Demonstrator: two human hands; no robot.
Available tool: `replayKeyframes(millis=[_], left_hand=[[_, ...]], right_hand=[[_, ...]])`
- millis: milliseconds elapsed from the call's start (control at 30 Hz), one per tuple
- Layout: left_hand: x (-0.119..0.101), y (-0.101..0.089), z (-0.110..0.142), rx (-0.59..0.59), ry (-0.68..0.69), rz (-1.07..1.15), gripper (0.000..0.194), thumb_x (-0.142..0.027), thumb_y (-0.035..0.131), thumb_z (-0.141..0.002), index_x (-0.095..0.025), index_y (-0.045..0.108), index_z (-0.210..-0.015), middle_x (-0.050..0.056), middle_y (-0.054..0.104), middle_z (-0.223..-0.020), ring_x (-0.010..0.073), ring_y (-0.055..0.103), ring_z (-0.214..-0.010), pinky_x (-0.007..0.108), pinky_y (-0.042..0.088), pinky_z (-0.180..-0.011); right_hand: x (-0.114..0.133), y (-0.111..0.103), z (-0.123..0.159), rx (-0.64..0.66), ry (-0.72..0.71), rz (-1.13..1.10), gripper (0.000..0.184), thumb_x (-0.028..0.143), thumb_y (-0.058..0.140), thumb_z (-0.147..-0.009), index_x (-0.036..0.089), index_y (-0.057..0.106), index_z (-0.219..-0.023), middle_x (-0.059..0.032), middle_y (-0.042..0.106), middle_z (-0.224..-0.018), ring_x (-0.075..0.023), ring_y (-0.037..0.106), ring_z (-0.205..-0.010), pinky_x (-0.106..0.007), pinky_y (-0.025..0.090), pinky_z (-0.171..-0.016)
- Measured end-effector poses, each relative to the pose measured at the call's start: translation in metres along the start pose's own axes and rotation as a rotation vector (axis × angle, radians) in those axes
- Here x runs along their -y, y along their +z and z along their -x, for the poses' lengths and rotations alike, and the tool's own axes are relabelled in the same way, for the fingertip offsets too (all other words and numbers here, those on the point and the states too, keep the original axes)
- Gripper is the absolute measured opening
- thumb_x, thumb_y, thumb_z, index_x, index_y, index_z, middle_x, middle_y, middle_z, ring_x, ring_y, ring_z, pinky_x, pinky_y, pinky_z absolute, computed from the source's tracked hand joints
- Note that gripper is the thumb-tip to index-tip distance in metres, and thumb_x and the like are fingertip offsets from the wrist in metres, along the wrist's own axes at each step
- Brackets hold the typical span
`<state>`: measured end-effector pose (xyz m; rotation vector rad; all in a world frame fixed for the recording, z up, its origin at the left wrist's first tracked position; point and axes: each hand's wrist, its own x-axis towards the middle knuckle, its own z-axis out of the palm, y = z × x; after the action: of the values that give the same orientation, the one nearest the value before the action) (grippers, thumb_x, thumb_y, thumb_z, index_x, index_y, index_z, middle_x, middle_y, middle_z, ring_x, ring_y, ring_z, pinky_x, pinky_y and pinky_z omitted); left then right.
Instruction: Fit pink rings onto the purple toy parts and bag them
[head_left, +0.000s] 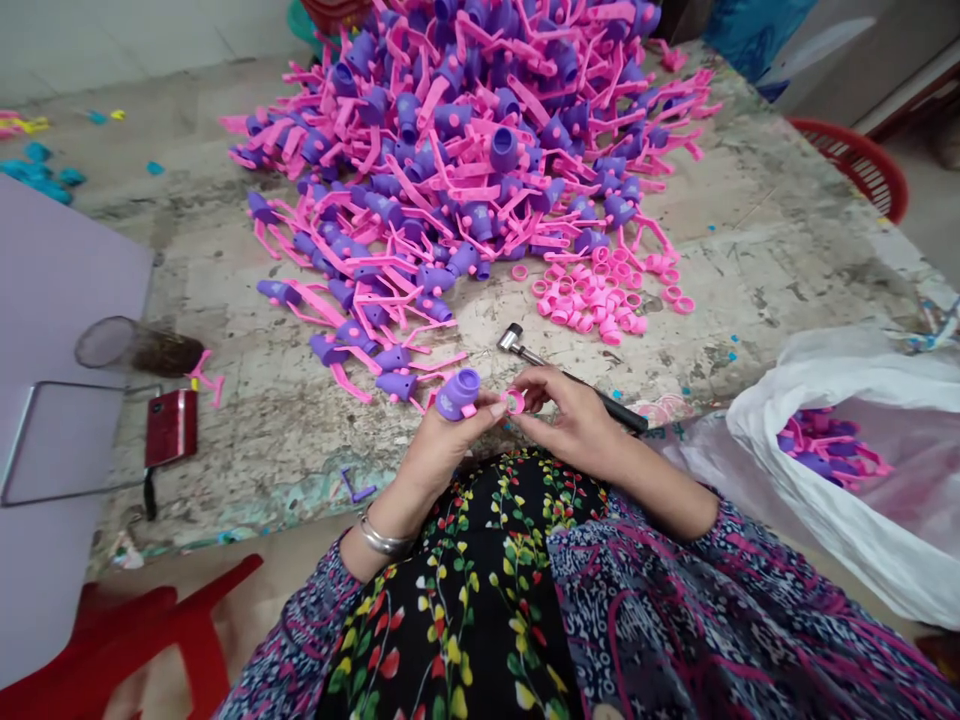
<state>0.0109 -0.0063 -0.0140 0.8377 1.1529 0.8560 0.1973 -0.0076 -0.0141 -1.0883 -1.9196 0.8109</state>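
My left hand (442,442) is closed round a purple plastic piece with pink parts (456,394), its round mouth tipped upward. In my right hand (564,412), fingertips pinch a small pink ring (514,401), just right of the purple piece and apart from it. The left thumb tip reaches close to the ring. Just beyond my hands a small hammer (513,340) lies on the table, its black handle running behind my right wrist. Loose pink rings (592,290) form a small pile past the hammer. A large heap of purple and pink pieces (450,170) spreads beyond.
At the right, a white plastic bag (772,390) holds more purple and pink pieces. On the left are a glass tumbler (139,347), a dark red device (171,427) and a wire stand (30,440). A red chair (202,640) stands at lower left, a red basket (855,160) at far right.
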Motion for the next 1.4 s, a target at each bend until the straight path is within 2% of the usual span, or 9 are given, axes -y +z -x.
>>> replayKeyframes(millis=[100, 200, 333, 500, 700, 967, 1067, 1200, 1400], left_hand=[[0.000, 0.001, 0.000, -0.013, 0.004, -0.023, 0.016, -0.028, 0.080, -0.071, -0.018, 0.073, -0.080, -0.001, 0.070, -0.073, 0.0108, 0.058, -0.065, 0.023, 0.045, -0.062], [0.000, 0.001, 0.000, -0.023, -0.013, -0.022, 0.016, -0.028, 0.079, -0.070, -0.017, 0.071, -0.079, -0.003, 0.065, -0.064, 0.0076, 0.048, -0.053, 0.021, 0.036, -0.050], [-0.001, 0.002, 0.002, 0.038, -0.031, 0.019, 0.016, -0.030, 0.074, -0.075, -0.016, 0.069, -0.081, -0.002, 0.064, -0.061, 0.0044, 0.034, -0.044, 0.021, 0.022, -0.043], [-0.003, 0.003, 0.005, 0.065, -0.069, 0.062, 0.016, -0.029, 0.072, -0.076, -0.015, 0.067, -0.082, 0.000, 0.065, -0.062, 0.0030, 0.030, -0.043, 0.021, 0.019, -0.043], [-0.003, 0.002, 0.006, 0.081, -0.096, 0.077, 0.017, -0.030, 0.072, -0.076, -0.015, 0.069, -0.082, 0.001, 0.066, -0.062, 0.0029, 0.029, -0.041, 0.021, 0.017, -0.042], [-0.003, -0.001, 0.010, 0.164, -0.049, 0.038, 0.017, -0.032, 0.070, -0.082, -0.017, 0.072, -0.091, 0.001, 0.070, -0.067, 0.0047, 0.031, -0.044, 0.022, 0.023, -0.046], [-0.003, -0.002, 0.012, 0.190, -0.004, 0.007, 0.013, -0.030, 0.068, -0.084, -0.020, 0.072, -0.091, 0.000, 0.070, -0.068, 0.0070, 0.042, -0.048, 0.023, 0.034, -0.053], [-0.001, -0.003, 0.015, 0.228, 0.024, -0.047, 0.012, -0.030, 0.068, -0.086, -0.022, 0.073, -0.092, 0.000, 0.071, -0.072, 0.0130, 0.060, -0.066, 0.027, 0.045, -0.068], [0.001, -0.004, 0.016, 0.256, 0.032, -0.107, 0.014, -0.027, 0.071, -0.083, -0.020, 0.073, -0.096, 0.000, 0.071, -0.074, 0.0152, 0.065, -0.073, 0.029, 0.049, -0.078]], right_hand=[[0.001, 0.001, 0.001, 0.019, 0.020, -0.037, 0.025, 0.021, 0.064, -0.088, 0.020, 0.055, -0.112, -0.0042, 0.065, -0.093, -0.0150, 0.063, -0.077, -0.031, 0.054, -0.070], [0.001, 0.003, 0.002, -0.008, 0.139, -0.208, 0.027, 0.024, 0.070, -0.084, 0.021, 0.057, -0.108, -0.0028, 0.065, -0.092, -0.0143, 0.063, -0.075, -0.030, 0.054, -0.070], [-0.001, 0.005, 0.002, -0.038, 0.250, -0.430, 0.025, 0.026, 0.074, -0.081, 0.021, 0.063, -0.103, -0.0024, 0.068, -0.090, -0.0147, 0.064, -0.076, -0.030, 0.055, -0.071], [-0.004, 0.004, 0.002, -0.010, 0.260, -0.481, 0.021, 0.031, 0.074, -0.084, 0.021, 0.071, -0.103, -0.0043, 0.072, -0.095, -0.0164, 0.067, -0.084, -0.032, 0.055, -0.077], [-0.010, 0.007, 0.006, 0.043, 0.278, -0.547, 0.024, 0.035, 0.070, -0.087, 0.022, 0.069, -0.108, -0.0043, 0.073, -0.099, -0.0171, 0.069, -0.089, -0.035, 0.057, -0.082], [-0.011, 0.005, 0.006, -0.020, 0.356, -0.749, 0.028, 0.040, 0.077, -0.081, 0.023, 0.068, -0.102, -0.0030, 0.073, -0.099, -0.0175, 0.069, -0.091, -0.037, 0.056, -0.088], [-0.009, 0.003, 0.005, -0.036, 0.353, -0.791, 0.028, 0.039, 0.079, -0.080, 0.024, 0.069, -0.101, -0.0021, 0.073, -0.098, -0.0165, 0.069, -0.090, -0.036, 0.056, -0.088], [-0.004, -0.002, 0.006, -0.036, 0.363, -0.780, 0.027, 0.038, 0.080, -0.079, 0.025, 0.070, -0.100, -0.0021, 0.073, -0.097, -0.0167, 0.069, -0.089, -0.036, 0.057, -0.086], [0.002, -0.008, 0.008, -0.011, 0.352, -0.874, 0.027, 0.035, 0.081, -0.078, 0.025, 0.071, -0.100, -0.0024, 0.074, -0.101, -0.0170, 0.070, -0.091, -0.034, 0.058, -0.084]])
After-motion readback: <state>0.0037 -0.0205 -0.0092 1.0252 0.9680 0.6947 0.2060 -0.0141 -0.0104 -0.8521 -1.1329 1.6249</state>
